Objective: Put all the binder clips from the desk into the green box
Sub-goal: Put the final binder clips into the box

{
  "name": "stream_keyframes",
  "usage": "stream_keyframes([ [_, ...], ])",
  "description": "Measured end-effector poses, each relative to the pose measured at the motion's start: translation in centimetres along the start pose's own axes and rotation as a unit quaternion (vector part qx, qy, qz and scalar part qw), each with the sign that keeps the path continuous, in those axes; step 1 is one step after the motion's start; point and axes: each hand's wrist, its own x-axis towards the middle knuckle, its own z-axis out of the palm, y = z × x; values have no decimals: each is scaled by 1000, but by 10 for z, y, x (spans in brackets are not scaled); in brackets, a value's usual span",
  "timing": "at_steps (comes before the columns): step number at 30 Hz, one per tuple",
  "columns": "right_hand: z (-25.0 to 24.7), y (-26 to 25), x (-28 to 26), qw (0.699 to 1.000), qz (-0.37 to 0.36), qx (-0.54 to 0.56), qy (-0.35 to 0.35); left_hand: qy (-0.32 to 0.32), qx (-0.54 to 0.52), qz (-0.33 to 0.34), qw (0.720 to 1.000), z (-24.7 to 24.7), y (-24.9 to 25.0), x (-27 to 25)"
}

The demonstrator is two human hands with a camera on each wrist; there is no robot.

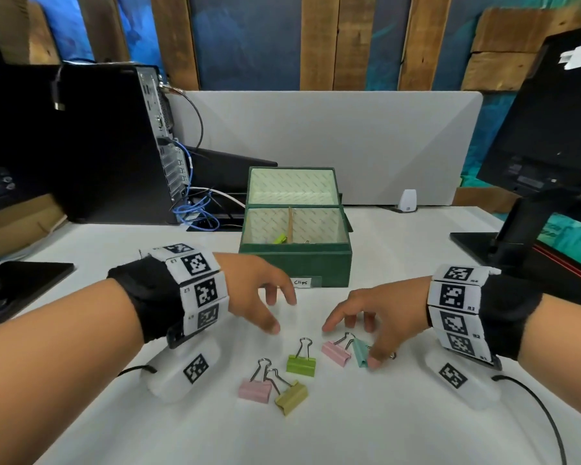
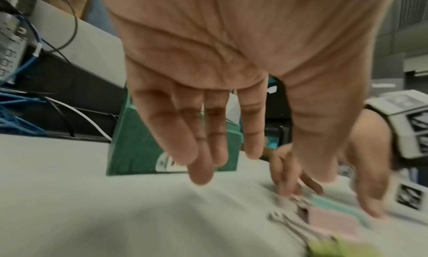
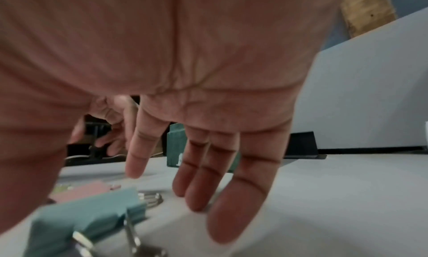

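Note:
The green box (image 1: 296, 263) stands open at mid-desk with a yellow-green clip (image 1: 280, 238) inside. Five binder clips lie in front of it: green (image 1: 301, 364), pink (image 1: 336, 352), teal (image 1: 360, 355), a second pink (image 1: 255, 391) and olive (image 1: 291, 396). My right hand (image 1: 351, 344) hovers low over the teal clip (image 3: 88, 217), fingers straight, thumb tip right beside it, gripping nothing. My left hand (image 1: 280, 313) hangs above the desk before the box (image 2: 129, 151), fingers relaxed and empty.
A black computer tower (image 1: 108, 146) with blue cables (image 1: 198, 213) stands at the back left. A monitor (image 1: 550, 122) on its stand (image 1: 503, 243) is at the right, another stand base (image 1: 27, 273) at the left. A grey divider (image 1: 332, 135) runs behind.

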Motion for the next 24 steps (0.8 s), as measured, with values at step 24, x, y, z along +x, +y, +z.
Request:
stream_keyframes([
  [24, 9, -2, 19, 995, -2, 4, 98, -23, 95, 17, 995, 36, 28, 4],
])
